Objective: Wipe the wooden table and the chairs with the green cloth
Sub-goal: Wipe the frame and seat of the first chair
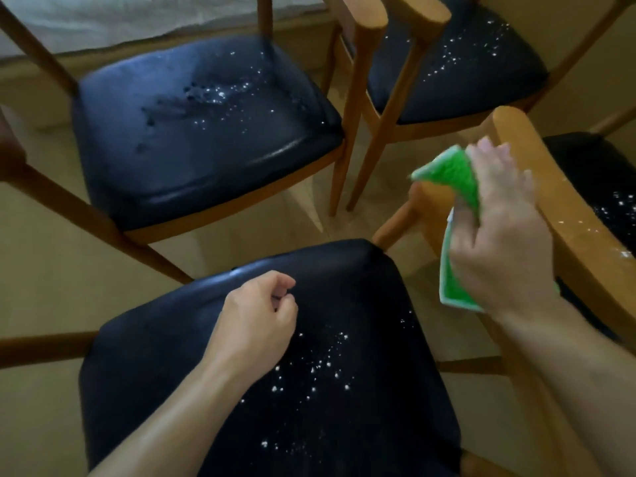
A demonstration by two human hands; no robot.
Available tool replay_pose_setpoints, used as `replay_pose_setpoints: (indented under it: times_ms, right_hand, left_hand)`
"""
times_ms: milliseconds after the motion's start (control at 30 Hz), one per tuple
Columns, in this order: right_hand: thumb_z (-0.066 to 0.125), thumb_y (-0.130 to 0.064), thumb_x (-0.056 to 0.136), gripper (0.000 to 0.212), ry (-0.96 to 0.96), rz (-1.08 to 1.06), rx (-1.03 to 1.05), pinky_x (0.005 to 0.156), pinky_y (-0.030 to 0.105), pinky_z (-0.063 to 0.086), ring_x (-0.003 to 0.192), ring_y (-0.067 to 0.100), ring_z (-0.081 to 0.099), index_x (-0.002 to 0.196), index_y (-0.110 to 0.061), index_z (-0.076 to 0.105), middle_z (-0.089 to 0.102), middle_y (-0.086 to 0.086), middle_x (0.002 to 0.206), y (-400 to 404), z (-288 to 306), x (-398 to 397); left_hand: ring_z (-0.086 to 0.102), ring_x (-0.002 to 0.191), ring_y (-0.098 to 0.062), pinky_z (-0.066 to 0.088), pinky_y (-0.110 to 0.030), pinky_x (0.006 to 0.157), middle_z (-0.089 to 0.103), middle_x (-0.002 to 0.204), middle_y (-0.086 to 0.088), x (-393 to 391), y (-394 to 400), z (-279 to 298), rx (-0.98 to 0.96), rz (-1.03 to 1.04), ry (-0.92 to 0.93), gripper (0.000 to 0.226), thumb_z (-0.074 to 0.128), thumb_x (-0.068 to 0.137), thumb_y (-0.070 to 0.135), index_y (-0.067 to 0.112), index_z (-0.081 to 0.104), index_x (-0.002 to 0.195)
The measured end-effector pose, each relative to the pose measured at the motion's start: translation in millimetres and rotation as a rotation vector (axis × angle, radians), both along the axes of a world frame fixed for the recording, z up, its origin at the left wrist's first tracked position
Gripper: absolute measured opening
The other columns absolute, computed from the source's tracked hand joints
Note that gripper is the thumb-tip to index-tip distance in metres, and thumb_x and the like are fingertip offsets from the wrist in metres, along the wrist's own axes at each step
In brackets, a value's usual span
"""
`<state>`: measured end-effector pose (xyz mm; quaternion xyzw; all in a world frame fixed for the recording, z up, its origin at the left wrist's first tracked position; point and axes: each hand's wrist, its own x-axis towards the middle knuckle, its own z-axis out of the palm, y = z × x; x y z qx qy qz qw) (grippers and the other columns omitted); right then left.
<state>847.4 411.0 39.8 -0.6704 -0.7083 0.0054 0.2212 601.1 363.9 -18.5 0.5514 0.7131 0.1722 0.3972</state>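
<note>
Several wooden chairs with dark padded seats stand close together. The nearest seat [361,304] carries white crumbs. My left hand [258,321] hovers over it with loosely curled fingers and holds nothing. My right hand [499,228] grips the green cloth [461,187] beside the wooden backrest [564,208] of the chair on the right, which has white specks on it. The far left seat [179,149] and the far right seat [457,74] are also dotted with white crumbs. The wooden table is out of view.
Beige floor [41,270] shows between the chairs. Wooden chair legs [347,132] cross the narrow gap in the middle. A white sheet [103,18] lies along the top left edge.
</note>
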Motion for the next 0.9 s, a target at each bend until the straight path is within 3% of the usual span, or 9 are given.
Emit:
replay_pose_setpoints:
  times_ms: [133, 233, 367, 467, 567, 667, 767, 833, 900]
  right_hand:
    - [0.026, -0.044, 0.103, 0.06, -0.263, -0.135, -0.229, 0.118, 0.046, 0.01, 0.148, 0.028, 0.01, 0.152, -0.01, 0.019, 0.019, 0.014, 0.159, 39, -14, -14]
    - [0.032, -0.039, 0.102, 0.052, -0.416, -0.087, -0.247, 0.116, 0.05, 0.016, 0.145, 0.034, 0.018, 0.142, -0.006, 0.037, 0.034, 0.019, 0.151, 58, -18, -27]
    - [0.05, -0.013, 0.091, 0.039, -0.932, -0.081, -0.276, 0.114, 0.06, 0.013, 0.138, 0.045, 0.029, 0.128, 0.0, 0.054, 0.052, 0.023, 0.131, 62, -25, -49]
    - [0.043, -0.016, 0.093, 0.041, -1.311, -0.03, -0.351, 0.111, 0.066, 0.002, 0.137, 0.042, 0.031, 0.131, -0.008, 0.054, 0.052, 0.019, 0.135, 58, -32, -62]
    - [0.038, -0.024, 0.094, 0.034, -1.488, 0.052, -0.339, 0.112, 0.064, -0.002, 0.12, 0.034, 0.049, 0.116, -0.015, 0.063, 0.065, 0.008, 0.113, 59, -41, -63]
    - [0.033, -0.021, 0.094, 0.033, -1.408, 0.128, -0.377, 0.115, 0.056, 0.0, 0.102, 0.028, 0.058, 0.1, -0.014, 0.065, 0.066, 0.005, 0.095, 57, -65, -61]
    - [0.026, -0.013, 0.089, 0.045, -0.913, 0.116, -0.407, 0.112, 0.05, 0.013, 0.104, 0.05, 0.052, 0.093, 0.019, 0.058, 0.057, 0.038, 0.099, 51, -96, -46]
    - [0.025, -0.026, 0.088, 0.059, -0.719, 0.088, -0.447, 0.108, 0.052, 0.021, 0.108, 0.052, 0.051, 0.102, 0.021, 0.056, 0.056, 0.041, 0.107, 44, -112, -41]
    - [0.022, -0.035, 0.094, 0.063, -0.541, 0.143, -0.523, 0.11, 0.051, 0.022, 0.121, 0.043, 0.049, 0.124, 0.009, 0.055, 0.056, 0.031, 0.126, 41, -126, -40]
  left_hand:
    - [0.052, 0.082, 0.011, 0.037, -0.009, 0.063, 0.055, 0.089, 0.027, -27, -5, -9, -0.036, 0.018, 0.038, 0.023, 0.054, 0.091, 0.027, 0.036, 0.061, 0.111]
    - [0.053, 0.082, 0.007, 0.038, -0.011, 0.062, 0.057, 0.092, 0.023, -43, -5, -15, -0.064, 0.035, 0.064, 0.024, 0.055, 0.092, 0.028, 0.034, 0.06, 0.114]
    - [0.053, 0.09, 0.0, 0.041, -0.018, 0.069, 0.056, 0.102, 0.017, -54, -6, -17, -0.105, 0.059, 0.068, 0.027, 0.054, 0.092, 0.031, 0.034, 0.058, 0.118]
    - [0.055, 0.092, -0.001, 0.043, -0.019, 0.069, 0.059, 0.11, 0.013, -60, -9, -17, -0.134, 0.07, 0.053, 0.028, 0.053, 0.092, 0.031, 0.033, 0.057, 0.12]
    - [0.051, 0.081, 0.004, 0.038, -0.013, 0.06, 0.056, 0.106, 0.015, -69, -9, -21, -0.15, 0.082, 0.071, 0.029, 0.052, 0.092, 0.03, 0.032, 0.056, 0.121]
    - [0.054, 0.086, -0.003, 0.045, -0.02, 0.068, 0.056, 0.111, 0.011, -84, -11, -26, -0.187, 0.112, 0.102, 0.03, 0.05, 0.092, 0.028, 0.029, 0.055, 0.122]
    - [0.051, 0.108, -0.014, 0.048, -0.03, 0.083, 0.05, 0.125, 0.004, -99, -14, -36, -0.232, 0.143, 0.198, 0.039, 0.049, 0.091, 0.026, 0.025, 0.048, 0.13]
    - [0.043, 0.12, -0.02, 0.043, -0.033, 0.089, 0.041, 0.137, -0.001, -108, -17, -44, -0.271, 0.146, 0.321, 0.046, 0.049, 0.09, 0.027, 0.021, 0.041, 0.135]
    - [0.034, 0.132, -0.026, 0.039, -0.04, 0.102, 0.03, 0.149, -0.008, -118, -20, -50, -0.351, 0.128, 0.415, 0.055, 0.048, 0.09, 0.031, 0.016, 0.034, 0.141]
